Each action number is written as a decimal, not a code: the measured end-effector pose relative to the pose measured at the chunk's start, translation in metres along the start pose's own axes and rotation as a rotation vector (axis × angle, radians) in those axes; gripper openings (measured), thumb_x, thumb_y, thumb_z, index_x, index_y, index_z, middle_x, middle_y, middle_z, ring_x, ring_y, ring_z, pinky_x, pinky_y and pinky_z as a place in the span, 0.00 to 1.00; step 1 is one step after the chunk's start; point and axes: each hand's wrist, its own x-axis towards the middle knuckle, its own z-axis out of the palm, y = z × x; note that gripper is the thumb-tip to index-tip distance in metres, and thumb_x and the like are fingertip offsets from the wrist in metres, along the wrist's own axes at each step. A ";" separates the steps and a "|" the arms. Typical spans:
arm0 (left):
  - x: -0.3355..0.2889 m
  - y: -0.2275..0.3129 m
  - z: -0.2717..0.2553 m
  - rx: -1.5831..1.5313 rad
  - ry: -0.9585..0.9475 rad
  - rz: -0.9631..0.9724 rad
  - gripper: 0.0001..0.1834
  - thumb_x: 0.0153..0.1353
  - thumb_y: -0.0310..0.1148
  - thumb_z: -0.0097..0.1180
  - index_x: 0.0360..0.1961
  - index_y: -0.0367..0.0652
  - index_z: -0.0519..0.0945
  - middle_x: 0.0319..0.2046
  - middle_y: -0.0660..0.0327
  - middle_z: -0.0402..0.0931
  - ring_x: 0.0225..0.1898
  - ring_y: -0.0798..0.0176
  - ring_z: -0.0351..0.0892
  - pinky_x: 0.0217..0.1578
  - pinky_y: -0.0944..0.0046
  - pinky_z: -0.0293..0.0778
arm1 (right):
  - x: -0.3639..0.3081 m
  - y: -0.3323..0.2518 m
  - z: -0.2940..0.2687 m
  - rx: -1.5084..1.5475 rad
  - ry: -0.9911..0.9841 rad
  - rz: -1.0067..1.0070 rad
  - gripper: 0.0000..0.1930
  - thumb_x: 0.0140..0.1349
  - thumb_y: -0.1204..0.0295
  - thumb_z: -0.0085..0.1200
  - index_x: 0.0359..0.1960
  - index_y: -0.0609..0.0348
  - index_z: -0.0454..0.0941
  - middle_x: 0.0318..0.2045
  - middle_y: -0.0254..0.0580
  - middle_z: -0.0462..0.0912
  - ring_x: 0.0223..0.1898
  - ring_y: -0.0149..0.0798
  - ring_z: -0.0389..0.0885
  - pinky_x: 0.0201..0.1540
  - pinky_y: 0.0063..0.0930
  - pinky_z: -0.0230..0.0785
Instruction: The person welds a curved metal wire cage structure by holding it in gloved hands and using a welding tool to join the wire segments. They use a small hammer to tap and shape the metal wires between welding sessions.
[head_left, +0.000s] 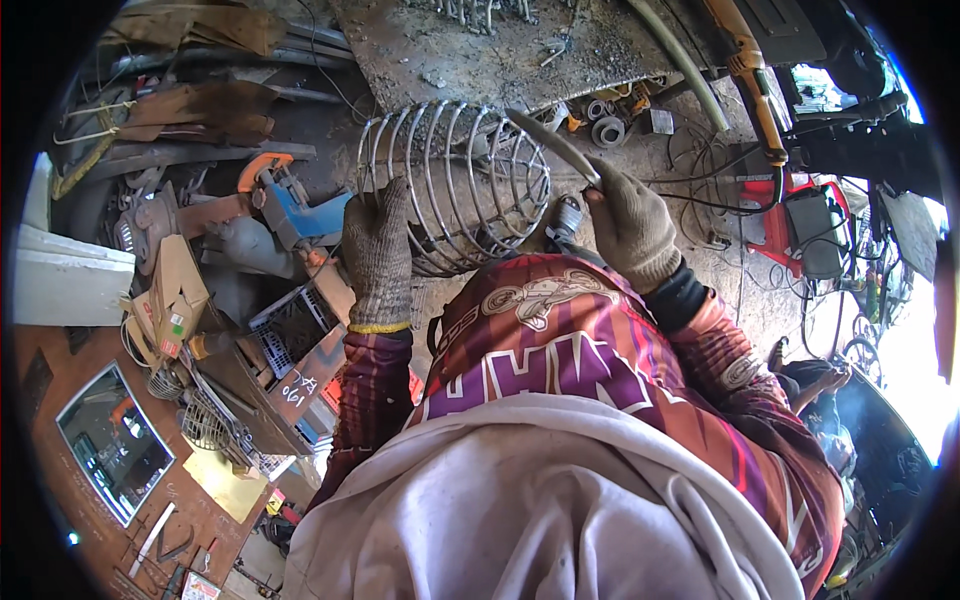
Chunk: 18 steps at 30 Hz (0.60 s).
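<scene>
A cage of bent metal rods [472, 180], rounded and closed in at its right end, is held up in front of my body. My left hand [380, 240], in a grey knitted glove, is closed on the rods at its left end. My right hand [630, 225], gloved too, grips a long flat grey metal tool [556, 148] that looks like a file. The tool slants up and left, its far end at the cage's upper right side. Whether it touches the rods I cannot tell.
Ahead stands a dirty metal worktable [430, 60]. A blue clamp-like tool with an orange handle [305, 212] is at left, beside a cardboard box [168, 300]. On the right are an orange power tool [745, 60], a red machine [770, 225] with cables, and another person [830, 430].
</scene>
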 end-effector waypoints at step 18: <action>0.004 -0.033 0.002 0.131 0.046 0.229 0.26 0.70 0.44 0.55 0.58 0.31 0.75 0.52 0.50 0.79 0.52 0.58 0.78 0.56 0.61 0.70 | -0.001 0.016 0.000 0.220 0.135 0.184 0.16 0.69 0.70 0.53 0.57 0.60 0.76 0.33 0.51 0.84 0.35 0.48 0.85 0.38 0.37 0.75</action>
